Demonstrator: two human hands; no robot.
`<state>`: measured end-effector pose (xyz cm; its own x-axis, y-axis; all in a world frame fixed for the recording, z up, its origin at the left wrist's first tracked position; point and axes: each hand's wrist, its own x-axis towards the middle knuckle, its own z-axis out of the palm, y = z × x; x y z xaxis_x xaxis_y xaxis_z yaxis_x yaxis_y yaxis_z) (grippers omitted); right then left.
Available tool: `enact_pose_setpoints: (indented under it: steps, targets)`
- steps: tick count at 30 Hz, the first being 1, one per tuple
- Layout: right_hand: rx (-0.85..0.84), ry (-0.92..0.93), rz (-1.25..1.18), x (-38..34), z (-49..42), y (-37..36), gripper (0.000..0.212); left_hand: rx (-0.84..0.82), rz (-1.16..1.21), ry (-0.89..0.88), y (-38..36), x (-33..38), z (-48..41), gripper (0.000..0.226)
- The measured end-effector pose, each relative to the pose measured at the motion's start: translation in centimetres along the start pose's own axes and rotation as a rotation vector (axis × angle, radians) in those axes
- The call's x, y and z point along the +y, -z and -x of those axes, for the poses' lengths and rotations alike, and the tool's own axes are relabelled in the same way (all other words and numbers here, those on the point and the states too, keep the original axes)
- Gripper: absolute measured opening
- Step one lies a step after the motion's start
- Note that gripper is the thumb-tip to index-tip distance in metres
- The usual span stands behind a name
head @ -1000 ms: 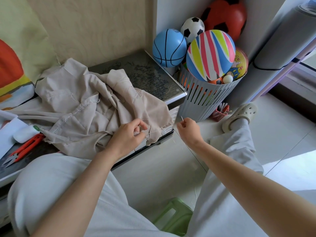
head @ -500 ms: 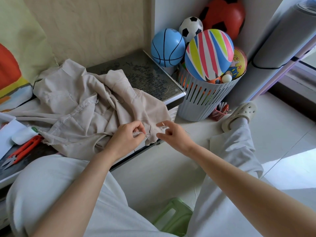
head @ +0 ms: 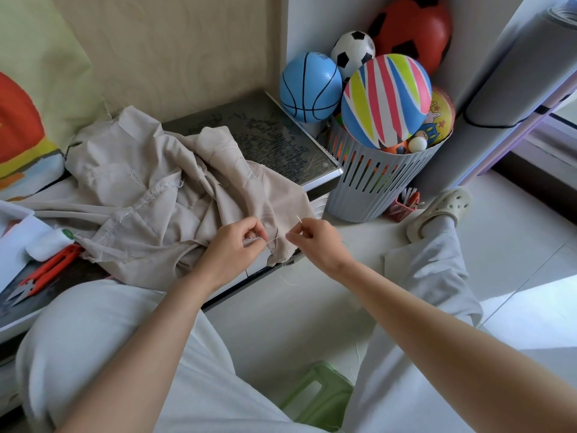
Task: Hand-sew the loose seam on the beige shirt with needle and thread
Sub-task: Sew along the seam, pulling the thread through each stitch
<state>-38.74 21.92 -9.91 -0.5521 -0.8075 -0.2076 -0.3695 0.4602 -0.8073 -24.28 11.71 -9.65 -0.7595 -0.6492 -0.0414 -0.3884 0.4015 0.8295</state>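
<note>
— Hands, L and R: state of each?
— L hand (head: pixel 232 248): fingers curled, thumb and forefinger pinching a bunched edge of the beige shirt (head: pixel 140 195) near its right-hand corner. R hand (head: pixel 318 242): thumb and fingertips pinching the needle (head: pixel 299 219), which sticks up and slightly left out of the grip. Hands near each other, not touching.
— Thread?
— Fine pale thread (head: pixel 272 240) leaves the pinched cloth toward R hand; too thin to follow all the way. One loose strand hangs below the shirt's corner.
— Position of shirt?
— Crumpled on the low table (head: pixel 281 142) w/ dark top. Its near-right corner drapes over the table's front edge, betw. the two hands. A stitched seam (head: pixel 137 207) w/ frayed edge shows on the left portion.
— Other items, L to R?
— Orange snips (head: pixel 46 271) on the table's left end, just beside a white obj. w/ green mark (head: pixel 50 243). Grey slatted basket (head: pixel 374 185) on the floor right of the table, heaped w/ balls, incl. a blue ball (head: pixel 309 87) and a striped ball (head: pixel 385 100). Pale slipper (head: pixel 440 214) on the foot right of the basket. Green stool (head: pixel 318 398) on the floor betw. the person's legs.
</note>
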Motion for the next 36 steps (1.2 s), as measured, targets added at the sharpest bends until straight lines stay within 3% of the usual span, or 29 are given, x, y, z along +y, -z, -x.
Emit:
enact_pose_setpoints:
  steps: [5,7,9,12,17,19,26,31,36]
  targets:
    - [-0.030,-0.215,0.053,2.6,0.1,1.0,0.024,0.003,-0.002,0.013,0.1,0.3,0.1,0.015]
    - [-0.054,-0.268,0.151,3.5,0.3,0.8,0.016,0.001,-0.010,0.017,0.1,0.3,0.1,0.013]
    - [-0.025,-0.237,0.183,3.6,0.7,0.5,0.019,-0.003,-0.021,0.019,0.1,0.4,0.1,0.012]
    - [0.028,-0.075,0.038,2.3,1.3,0.2,0.030,-0.007,-0.018,0.023,0.2,0.4,0.2,0.011]
    - [-0.070,0.101,-0.097,-0.5,1.7,-0.8,0.015,-0.005,-0.020,0.014,0.1,0.4,0.0,0.014]
    - [-0.086,0.113,-0.081,-1.0,1.7,-1.4,0.006,-0.009,-0.029,0.010,0.1,0.3,0.1,0.015]
    - [0.018,0.044,-0.018,-0.7,0.9,-1.5,0.013,-0.008,-0.014,0.003,0.1,-0.1,-0.1,0.004]
    - [0.056,0.043,0.036,-0.8,0.8,-1.0,0.008,0.005,-0.022,-0.012,-0.2,-0.4,-0.3,0.010]
    - [-0.067,0.123,0.061,-1.4,1.9,-1.1,0.030,0.029,0.045,-0.004,0.3,-0.1,-0.2,0.017]
